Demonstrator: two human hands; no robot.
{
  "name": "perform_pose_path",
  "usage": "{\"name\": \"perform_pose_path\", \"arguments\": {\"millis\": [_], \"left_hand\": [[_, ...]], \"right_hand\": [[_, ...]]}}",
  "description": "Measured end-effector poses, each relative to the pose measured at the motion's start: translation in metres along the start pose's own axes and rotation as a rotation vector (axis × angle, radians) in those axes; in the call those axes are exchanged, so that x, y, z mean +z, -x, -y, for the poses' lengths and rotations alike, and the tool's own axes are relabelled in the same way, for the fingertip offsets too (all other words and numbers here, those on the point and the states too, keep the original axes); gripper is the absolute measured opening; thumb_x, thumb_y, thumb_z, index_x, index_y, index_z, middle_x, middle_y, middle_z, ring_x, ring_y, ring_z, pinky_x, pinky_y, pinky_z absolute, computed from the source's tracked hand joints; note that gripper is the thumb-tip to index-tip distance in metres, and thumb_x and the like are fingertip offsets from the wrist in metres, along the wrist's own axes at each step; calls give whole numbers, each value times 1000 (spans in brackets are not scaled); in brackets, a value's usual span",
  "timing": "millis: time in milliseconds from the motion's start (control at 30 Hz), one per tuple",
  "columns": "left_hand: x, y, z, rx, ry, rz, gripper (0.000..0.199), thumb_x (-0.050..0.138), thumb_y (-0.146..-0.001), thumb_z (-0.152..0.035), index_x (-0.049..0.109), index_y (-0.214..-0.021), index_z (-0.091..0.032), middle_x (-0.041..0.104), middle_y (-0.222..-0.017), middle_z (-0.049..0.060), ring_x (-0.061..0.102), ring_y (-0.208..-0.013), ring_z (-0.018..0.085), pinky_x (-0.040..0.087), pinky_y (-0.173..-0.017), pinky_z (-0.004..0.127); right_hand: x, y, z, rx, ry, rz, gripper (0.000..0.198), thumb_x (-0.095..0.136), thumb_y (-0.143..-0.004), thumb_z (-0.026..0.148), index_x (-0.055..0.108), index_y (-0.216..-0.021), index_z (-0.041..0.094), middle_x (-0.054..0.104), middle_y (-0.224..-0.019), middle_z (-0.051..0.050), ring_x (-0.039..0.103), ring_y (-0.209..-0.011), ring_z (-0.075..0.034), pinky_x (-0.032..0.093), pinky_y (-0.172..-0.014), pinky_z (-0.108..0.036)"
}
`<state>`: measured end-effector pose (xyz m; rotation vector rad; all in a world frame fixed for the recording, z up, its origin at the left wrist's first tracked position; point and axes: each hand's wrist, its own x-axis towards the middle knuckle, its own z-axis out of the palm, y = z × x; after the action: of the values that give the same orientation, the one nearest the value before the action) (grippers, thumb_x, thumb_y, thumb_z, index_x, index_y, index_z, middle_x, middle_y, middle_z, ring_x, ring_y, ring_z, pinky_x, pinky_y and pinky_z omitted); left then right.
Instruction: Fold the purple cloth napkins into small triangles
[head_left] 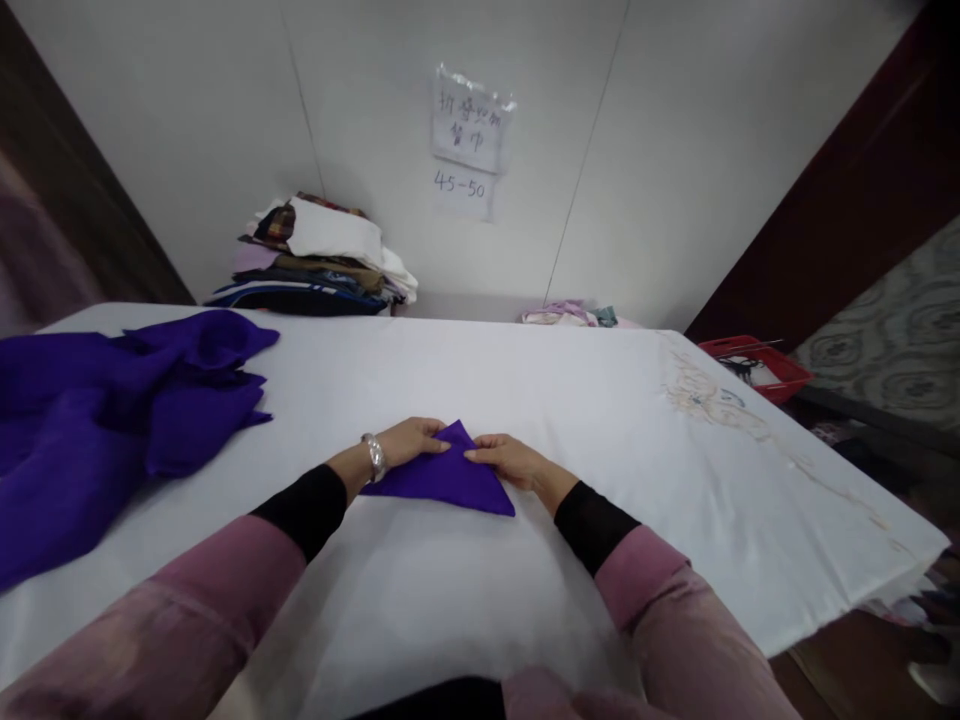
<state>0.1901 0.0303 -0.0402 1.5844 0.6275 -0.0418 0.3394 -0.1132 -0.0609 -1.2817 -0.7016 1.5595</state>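
I set my clock on the folded purple cloth (454,482), with 12 toward the wall. Nearest my head camera, 2 pink sleeves (202,575) with black cuffs (304,510) come in from 8 and 4 over a white tablecloth (450,580) with a soft sheen and faint creases.

The left hand (411,440), a silver bracelet (373,457) at its wrist, and the right hand (514,460) are apart, each pinching the folded purple cloth between thumb and fingers close to its top corner. It lies on the tablecloth in front of the wearer as a triangle. I read its tip as pointing to 12; its long axis runs crosswise along the near edge, roughly from 9 to 4, the right end nearer the wearer. The left end is partly hidden by the left hand.

Farther out, toward 9 and 10, I have a loose purple heap (112,420), well apart from the triangle. Between 2 and 3, pale embroidery (709,395) trails down the tablecloth, and just past the edge sits a red basket (787,375).

Beyond the far edge stand a stack of fabrics (322,265) at 11 and a low pinkish heap (562,313) at 1. Farthest, a pale wall (660,170) with 2 thin seams carries handwritten papers (469,150) at 12, the lower reading 45-50.
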Motion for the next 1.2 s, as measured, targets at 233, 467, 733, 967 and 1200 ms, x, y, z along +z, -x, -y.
{"name": "perform_pose_path", "arguments": {"millis": [233, 467, 733, 967, 1200], "left_hand": [[7, -8, 0, 57, 69, 65, 42, 73, -53, -40, 64, -88, -18, 70, -86, 4, 65, -83, 23, 47, -82, 35], [17, -10, 1, 86, 39, 63, 47, 72, -51, -46, 65, -89, -18, 70, -87, 4, 63, -88, 23, 46, -86, 34], [27, -12, 7, 49, 113, 16, 49, 73, -51, -38, 60, -95, -18, 65, -84, 1, 60, -74, 16, 47, -64, 27], [46, -22, 14, 92, 102, -124, 49, 69, -54, -45, 57, -91, -16, 53, -57, -6, 52, -50, 11, 42, -51, 25], [55, -25, 20, 135, 108, -262, 44, 64, -58, -42, 58, -93, -17, 60, -67, -2, 52, -49, 9, 42, -50, 25]], "right_hand": [[-20, -3, 2, -59, -31, -161, 30, 77, -54, 28, 64, -77, 15, 62, -64, 2, 55, -54, -9, 43, -59, -25], [-65, 22, 19, -104, 39, -262, 25, 76, -56, 27, 62, -73, 15, 61, -63, 4, 52, -52, -8, 40, -58, -23], [-79, 30, 20, -113, 56, -265, 23, 73, -58, 27, 62, -75, 16, 61, -63, 4, 53, -52, -8, 40, -57, -24], [-101, 35, 32, -135, 105, -264, 23, 74, -59, 26, 64, -77, 15, 62, -63, 3, 53, -51, -8, 40, -55, -22], [-118, 44, 37, -210, 84, -342, 23, 74, -59, 27, 63, -76, 15, 62, -62, 3, 53, -51, -8, 40, -54, -22]]}}
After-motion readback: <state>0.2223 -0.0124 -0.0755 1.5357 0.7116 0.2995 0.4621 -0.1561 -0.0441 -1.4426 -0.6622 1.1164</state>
